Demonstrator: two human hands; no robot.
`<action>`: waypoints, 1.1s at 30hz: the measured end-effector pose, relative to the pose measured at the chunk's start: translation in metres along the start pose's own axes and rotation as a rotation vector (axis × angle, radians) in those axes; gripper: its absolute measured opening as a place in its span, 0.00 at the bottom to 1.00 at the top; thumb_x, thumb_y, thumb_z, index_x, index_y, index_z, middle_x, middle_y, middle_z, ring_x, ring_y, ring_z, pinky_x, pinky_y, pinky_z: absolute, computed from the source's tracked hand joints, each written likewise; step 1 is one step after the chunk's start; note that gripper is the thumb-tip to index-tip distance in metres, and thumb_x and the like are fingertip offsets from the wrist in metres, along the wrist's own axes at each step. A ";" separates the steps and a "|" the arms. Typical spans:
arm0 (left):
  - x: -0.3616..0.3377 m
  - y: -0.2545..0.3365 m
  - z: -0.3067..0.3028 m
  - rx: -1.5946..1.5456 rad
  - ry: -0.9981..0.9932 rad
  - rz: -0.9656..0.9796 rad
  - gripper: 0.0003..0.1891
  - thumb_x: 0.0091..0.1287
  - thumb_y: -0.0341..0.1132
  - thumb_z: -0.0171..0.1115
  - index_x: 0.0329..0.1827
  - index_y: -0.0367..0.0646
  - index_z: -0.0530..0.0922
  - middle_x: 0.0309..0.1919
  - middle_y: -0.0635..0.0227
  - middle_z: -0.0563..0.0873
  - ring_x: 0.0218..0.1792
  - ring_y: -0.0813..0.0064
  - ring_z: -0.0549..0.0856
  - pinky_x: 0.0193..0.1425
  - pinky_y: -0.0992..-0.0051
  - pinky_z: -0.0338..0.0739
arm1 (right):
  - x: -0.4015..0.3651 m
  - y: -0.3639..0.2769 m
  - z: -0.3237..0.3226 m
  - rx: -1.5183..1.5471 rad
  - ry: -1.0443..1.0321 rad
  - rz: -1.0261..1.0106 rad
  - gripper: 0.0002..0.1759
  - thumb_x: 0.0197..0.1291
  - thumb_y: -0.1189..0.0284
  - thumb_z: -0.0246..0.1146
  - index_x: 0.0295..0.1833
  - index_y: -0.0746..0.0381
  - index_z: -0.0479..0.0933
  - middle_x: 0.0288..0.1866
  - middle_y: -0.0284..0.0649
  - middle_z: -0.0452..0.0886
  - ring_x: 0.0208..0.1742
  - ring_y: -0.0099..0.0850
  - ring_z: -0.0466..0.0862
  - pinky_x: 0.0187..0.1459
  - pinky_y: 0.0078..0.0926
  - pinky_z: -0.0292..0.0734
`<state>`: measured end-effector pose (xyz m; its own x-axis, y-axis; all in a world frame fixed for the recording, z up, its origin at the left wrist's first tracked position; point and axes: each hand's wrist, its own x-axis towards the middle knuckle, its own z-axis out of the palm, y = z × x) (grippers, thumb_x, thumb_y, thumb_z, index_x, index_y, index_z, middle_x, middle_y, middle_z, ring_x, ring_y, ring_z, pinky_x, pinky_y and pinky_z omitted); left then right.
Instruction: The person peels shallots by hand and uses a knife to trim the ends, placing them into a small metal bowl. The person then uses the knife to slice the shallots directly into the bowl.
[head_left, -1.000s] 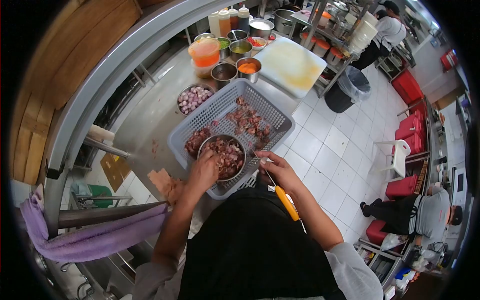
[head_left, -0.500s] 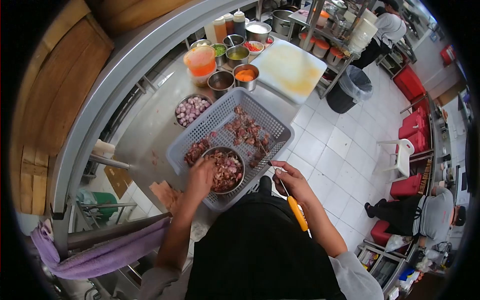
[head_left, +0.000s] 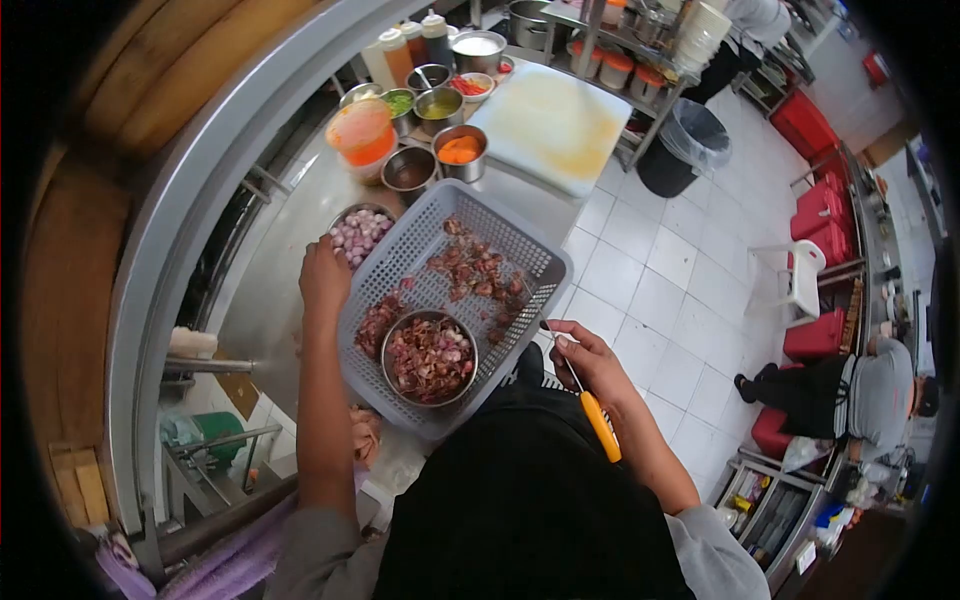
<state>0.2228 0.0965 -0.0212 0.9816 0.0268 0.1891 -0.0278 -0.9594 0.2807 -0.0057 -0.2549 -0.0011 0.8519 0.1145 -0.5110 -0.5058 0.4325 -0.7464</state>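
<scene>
Having quit the metal bowl [head_left: 432, 404] at lower centre, the left hand [head_left: 325, 272] is now reaching to the peeled shallots [head_left: 362, 236] left of centre, its grip hidden; the right hand [head_left: 598, 374] is holding a knife [head_left: 599, 427], seemingly pausing.

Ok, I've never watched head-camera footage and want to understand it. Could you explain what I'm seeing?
There is no machine here: these are a person's own bare hands. One camera, worn on the head, looks forward and down, so the black apron below is the wearer's. The wide lens bends straight edges.

At the metal table is a grey perforated basket. In it are loose reddish-brown scraps and a metal bowl of similar scraps and small pale bulbs. Beyond stand sauce containers and a white board.

The right hand holds an orange-handled tool, probably a knife. The left hand is at the purple-white bulbs; its fingertips are hidden.
</scene>
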 end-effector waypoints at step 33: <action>-0.056 0.137 0.113 -0.169 -0.492 0.774 0.16 0.54 0.27 0.68 0.47 0.37 0.82 0.49 0.52 0.81 0.56 0.48 0.78 0.61 0.57 0.74 | -0.049 0.023 -0.026 0.111 0.137 -0.136 0.20 0.72 0.63 0.61 0.65 0.56 0.74 0.33 0.26 0.76 0.26 0.18 0.73 0.26 0.16 0.64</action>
<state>0.1857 -0.0682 -0.1000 0.6469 -0.7621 -0.0286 -0.6969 -0.6059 0.3837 -0.0624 -0.2736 -0.0050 0.8814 -0.0708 -0.4671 -0.3627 0.5321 -0.7651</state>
